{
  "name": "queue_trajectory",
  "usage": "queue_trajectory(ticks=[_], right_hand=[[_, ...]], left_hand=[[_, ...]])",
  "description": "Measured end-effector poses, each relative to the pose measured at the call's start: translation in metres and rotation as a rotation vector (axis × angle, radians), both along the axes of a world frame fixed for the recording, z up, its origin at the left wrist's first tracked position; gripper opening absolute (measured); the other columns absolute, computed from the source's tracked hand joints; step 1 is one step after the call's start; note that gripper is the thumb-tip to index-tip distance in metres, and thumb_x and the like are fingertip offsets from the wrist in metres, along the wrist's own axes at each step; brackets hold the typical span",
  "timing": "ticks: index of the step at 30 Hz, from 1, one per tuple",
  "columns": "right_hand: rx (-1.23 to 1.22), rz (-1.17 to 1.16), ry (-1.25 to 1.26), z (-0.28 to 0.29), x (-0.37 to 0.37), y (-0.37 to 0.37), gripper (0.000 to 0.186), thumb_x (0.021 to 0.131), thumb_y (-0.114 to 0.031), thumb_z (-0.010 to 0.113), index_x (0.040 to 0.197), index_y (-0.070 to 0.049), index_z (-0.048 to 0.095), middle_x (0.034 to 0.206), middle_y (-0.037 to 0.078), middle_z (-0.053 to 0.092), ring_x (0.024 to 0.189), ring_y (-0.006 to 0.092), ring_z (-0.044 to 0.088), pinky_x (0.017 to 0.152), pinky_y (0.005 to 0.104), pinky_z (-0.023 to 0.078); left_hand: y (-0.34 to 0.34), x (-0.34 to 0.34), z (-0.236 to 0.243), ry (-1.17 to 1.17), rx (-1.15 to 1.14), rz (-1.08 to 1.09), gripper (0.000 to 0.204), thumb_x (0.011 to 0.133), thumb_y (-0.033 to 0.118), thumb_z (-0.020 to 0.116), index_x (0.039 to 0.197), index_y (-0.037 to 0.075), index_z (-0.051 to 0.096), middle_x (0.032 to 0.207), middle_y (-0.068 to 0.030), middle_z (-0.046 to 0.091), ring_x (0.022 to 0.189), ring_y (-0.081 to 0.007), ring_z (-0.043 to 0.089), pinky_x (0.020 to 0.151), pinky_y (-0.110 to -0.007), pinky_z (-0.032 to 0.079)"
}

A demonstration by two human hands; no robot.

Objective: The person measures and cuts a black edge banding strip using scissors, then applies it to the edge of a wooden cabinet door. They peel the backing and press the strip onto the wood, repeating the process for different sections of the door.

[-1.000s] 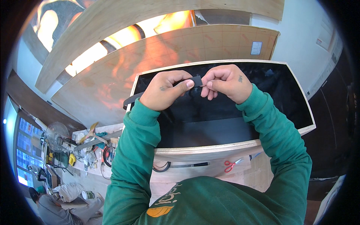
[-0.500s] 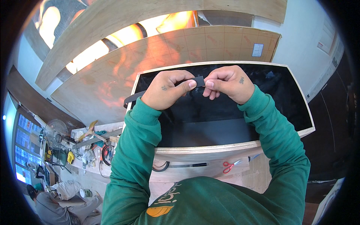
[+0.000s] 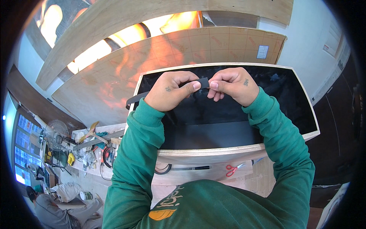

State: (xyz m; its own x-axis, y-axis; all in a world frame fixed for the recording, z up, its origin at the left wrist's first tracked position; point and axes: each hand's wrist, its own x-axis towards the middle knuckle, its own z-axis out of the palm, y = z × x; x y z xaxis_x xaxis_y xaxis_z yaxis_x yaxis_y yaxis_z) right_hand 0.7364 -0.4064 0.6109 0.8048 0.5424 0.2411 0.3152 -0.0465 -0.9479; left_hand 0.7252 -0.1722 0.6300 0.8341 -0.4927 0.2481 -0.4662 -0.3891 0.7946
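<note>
A flat, dark grey flexible strip (image 3: 204,82) is held up over an open box with pale plywood edges (image 3: 213,151) and a glossy black inside. My left hand (image 3: 167,91) is closed on the strip just behind its end, thumb on top. From behind that hand the strip loops out past the box's left edge. My right hand (image 3: 237,86) pinches at the strip's end corner between thumb and forefinger, its other fingers curled below. Whether a thin backing sits in that pinch is too small to tell.
Red-handled scissors (image 3: 230,170) and a long tool with a black handle (image 3: 190,168) lie on the surface below the box. A cardboard-coloured panel (image 3: 228,44) leans behind it. At left are a cluttered bench (image 3: 89,154), a fan (image 3: 56,133) and a seated person (image 3: 61,210).
Both hands and the strip have shifted very slightly to the right in the picture. The grip on the strip looks the same.
</note>
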Motion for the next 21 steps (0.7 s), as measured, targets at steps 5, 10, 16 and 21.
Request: queue_trajectory(ticks=[5,10,16,21], right_hand=[[0.015,0.003,0.000,-0.002,0.000,0.000,0.023,0.094,-0.022,0.063,0.093,-0.001,0.070,0.079,0.007,0.069,0.069,0.0124,0.065,0.064,0.0242,0.052],[0.022,-0.002,-0.018,-0.003,0.001,0.000,0.022,0.094,-0.021,0.062,0.094,0.000,0.070,0.080,0.007,0.069,0.069,0.0126,0.064,0.064,0.0244,0.052],[0.048,-0.029,0.005,-0.005,0.004,0.000,0.016,0.093,-0.014,0.061,0.099,-0.001,0.067,0.081,0.007,0.068,0.069,0.0112,0.064,0.063,0.0224,0.051],[0.089,-0.101,-0.055,-0.005,0.010,-0.003,0.008,0.090,-0.007,0.062,0.096,-0.002,0.063,0.080,0.006,0.066,0.070,0.0110,0.064,0.063,0.0229,0.051]], left_hand=[[-0.001,0.000,0.000,-0.017,-0.006,0.012,0.026,0.093,0.025,0.064,0.092,-0.001,0.068,0.070,-0.0011,0.057,0.065,-0.0084,0.052,0.060,-0.025,0.043],[0.000,0.000,-0.001,-0.040,-0.015,0.017,0.025,0.093,0.024,0.064,0.090,0.000,0.067,0.069,-0.0015,0.057,0.064,-0.0084,0.052,0.060,-0.026,0.044],[0.000,0.001,-0.002,-0.084,-0.039,0.035,0.024,0.092,0.022,0.065,0.089,-0.002,0.067,0.069,-0.0022,0.058,0.064,-0.0091,0.052,0.060,-0.027,0.044],[0.003,0.006,-0.007,-0.148,-0.060,0.015,0.023,0.093,0.020,0.065,0.094,-0.003,0.067,0.074,0.0007,0.056,0.065,-0.0068,0.049,0.059,-0.023,0.041]])
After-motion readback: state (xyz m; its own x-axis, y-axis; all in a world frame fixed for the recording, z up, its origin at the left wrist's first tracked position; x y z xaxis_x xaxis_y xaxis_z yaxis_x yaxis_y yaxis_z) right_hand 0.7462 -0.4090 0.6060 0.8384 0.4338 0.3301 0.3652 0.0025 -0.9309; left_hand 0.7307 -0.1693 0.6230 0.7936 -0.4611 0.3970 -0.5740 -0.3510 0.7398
